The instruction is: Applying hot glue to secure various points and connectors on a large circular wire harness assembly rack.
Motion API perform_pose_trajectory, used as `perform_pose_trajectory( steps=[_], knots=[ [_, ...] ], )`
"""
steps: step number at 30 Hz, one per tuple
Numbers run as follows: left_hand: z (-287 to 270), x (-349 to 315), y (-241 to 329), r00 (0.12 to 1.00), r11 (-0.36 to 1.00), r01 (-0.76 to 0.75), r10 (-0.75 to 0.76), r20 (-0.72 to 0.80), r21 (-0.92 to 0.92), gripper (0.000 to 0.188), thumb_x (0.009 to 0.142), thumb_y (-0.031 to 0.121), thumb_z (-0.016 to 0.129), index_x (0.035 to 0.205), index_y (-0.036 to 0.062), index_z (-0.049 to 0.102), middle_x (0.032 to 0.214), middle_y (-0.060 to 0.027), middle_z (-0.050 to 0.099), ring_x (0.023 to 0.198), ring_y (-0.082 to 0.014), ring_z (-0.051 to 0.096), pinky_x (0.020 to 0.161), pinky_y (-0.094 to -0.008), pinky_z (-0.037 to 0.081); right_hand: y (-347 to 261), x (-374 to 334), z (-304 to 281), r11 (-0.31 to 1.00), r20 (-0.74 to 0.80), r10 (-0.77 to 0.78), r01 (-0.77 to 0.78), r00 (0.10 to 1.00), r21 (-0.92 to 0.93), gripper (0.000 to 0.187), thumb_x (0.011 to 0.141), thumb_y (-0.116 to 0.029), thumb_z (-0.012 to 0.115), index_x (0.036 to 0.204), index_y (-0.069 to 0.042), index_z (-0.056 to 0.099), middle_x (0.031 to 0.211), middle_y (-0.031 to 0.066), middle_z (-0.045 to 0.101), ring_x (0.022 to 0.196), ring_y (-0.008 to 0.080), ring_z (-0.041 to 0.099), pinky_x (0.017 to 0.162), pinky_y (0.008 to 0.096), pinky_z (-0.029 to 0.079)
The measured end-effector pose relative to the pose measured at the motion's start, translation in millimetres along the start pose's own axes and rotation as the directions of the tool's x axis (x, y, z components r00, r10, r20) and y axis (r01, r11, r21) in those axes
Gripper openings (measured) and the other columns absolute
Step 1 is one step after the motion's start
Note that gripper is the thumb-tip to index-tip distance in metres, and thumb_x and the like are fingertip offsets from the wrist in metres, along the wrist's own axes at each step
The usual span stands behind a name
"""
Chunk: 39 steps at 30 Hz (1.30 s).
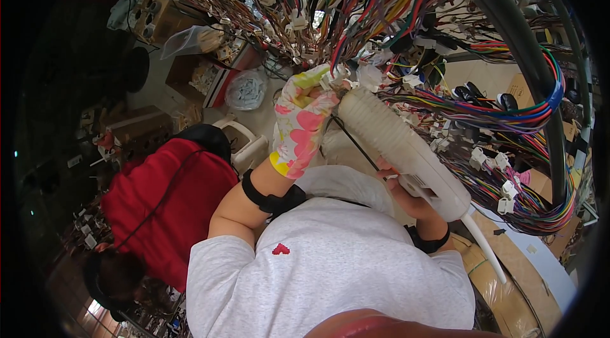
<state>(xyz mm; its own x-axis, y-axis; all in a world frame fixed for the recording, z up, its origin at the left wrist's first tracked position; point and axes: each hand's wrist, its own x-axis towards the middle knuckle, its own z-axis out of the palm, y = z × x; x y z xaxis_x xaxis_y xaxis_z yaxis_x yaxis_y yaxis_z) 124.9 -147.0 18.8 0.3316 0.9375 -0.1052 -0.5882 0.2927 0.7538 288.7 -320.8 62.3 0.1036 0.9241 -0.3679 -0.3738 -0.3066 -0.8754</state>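
Note:
My left hand (304, 119), in a white glove with pink and yellow flowers, is raised in the middle. Its fingers are closed around a white connector (335, 76) at the lower end of a hanging wire bundle (340, 46). From beneath, my right hand (393, 176) grips a whitish heat gun (406, 150) with a ribbed barrel; most of that hand is hidden behind the tool. The barrel's tip is close to the left fingertips and the connector. A thin black strip (357, 141) slants between the two hands; what it belongs to is unclear.
Wire bundles hang from a dark curved frame (518, 39) above and to the right. At the left, a person in red (168, 201) is close by. Boxes (190, 74), a clear plastic bag (246, 89) and a beige chair (244, 144) stand beyond. The heat gun's white cord (486, 249) trails lower right.

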Motion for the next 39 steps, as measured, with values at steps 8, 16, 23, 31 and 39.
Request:
perform_pose_trajectory(
  steps=[8,16,23,31,39],
  knots=[
    [2,1,3,0.999,0.995,-0.042,0.041,0.017,0.087,0.036,0.083,-0.002,0.063,0.118,0.0000,0.055,0.105,-0.0095,0.065,0.093,-0.0142,0.062,0.084,-0.0252,0.048,12,-1,-11,0.902,0.103,-0.218,0.241,0.971,-0.359,0.051,0.092,-0.031,0.055,0.127,0.005,0.046,0.111,0.0201,0.062,0.099,0.0248,0.062,0.081,0.0290,0.051],
    [-2,0,0,1.000,1.000,0.006,-0.006,-0.008,0.021,0.037,0.083,-0.001,0.064,0.118,0.0001,0.056,0.105,-0.0088,0.065,0.094,-0.0141,0.062,0.084,-0.0253,0.047,2,2,-2,0.976,-0.045,0.044,-0.033,0.998,0.214,0.044,0.084,-0.013,0.062,0.123,0.005,0.050,0.105,0.0151,0.066,0.098,0.0196,0.064,0.080,0.0281,0.051],
    [4,-2,7,0.998,0.987,-0.054,0.057,-0.016,0.152,0.036,0.083,0.000,0.066,0.117,-0.0002,0.055,0.105,-0.0093,0.066,0.094,-0.0155,0.063,0.085,-0.0263,0.048,-3,3,-10,0.741,0.110,-0.265,0.275,0.958,-0.612,0.040,0.079,0.001,0.059,0.118,-0.004,0.056,0.102,0.0087,0.063,0.095,0.0199,0.062,0.078,0.0314,0.053],
    [-1,-2,6,0.999,0.998,-0.020,0.017,0.038,0.068,0.035,0.085,-0.003,0.062,0.119,-0.0013,0.054,0.106,-0.0106,0.065,0.095,-0.0175,0.064,0.087,-0.0281,0.048,-6,5,-6,0.751,0.181,-0.295,0.345,0.938,-0.563,0.041,0.079,0.012,0.049,0.118,0.000,0.053,0.107,0.0119,0.057,0.104,0.0237,0.056,0.080,0.0341,0.054],
    [6,-1,9,0.997,0.991,0.078,-0.076,0.024,-0.105,0.042,0.087,-0.001,0.057,0.128,-0.0028,0.049,0.112,-0.0123,0.063,0.093,-0.0175,0.063,0.086,-0.0278,0.048,-3,-2,-12,0.541,0.178,-0.230,0.278,0.957,-0.794,0.041,0.080,0.011,0.050,0.119,0.000,0.052,0.106,0.0127,0.058,0.102,0.0235,0.058,0.080,0.0341,0.054]
  ],
)
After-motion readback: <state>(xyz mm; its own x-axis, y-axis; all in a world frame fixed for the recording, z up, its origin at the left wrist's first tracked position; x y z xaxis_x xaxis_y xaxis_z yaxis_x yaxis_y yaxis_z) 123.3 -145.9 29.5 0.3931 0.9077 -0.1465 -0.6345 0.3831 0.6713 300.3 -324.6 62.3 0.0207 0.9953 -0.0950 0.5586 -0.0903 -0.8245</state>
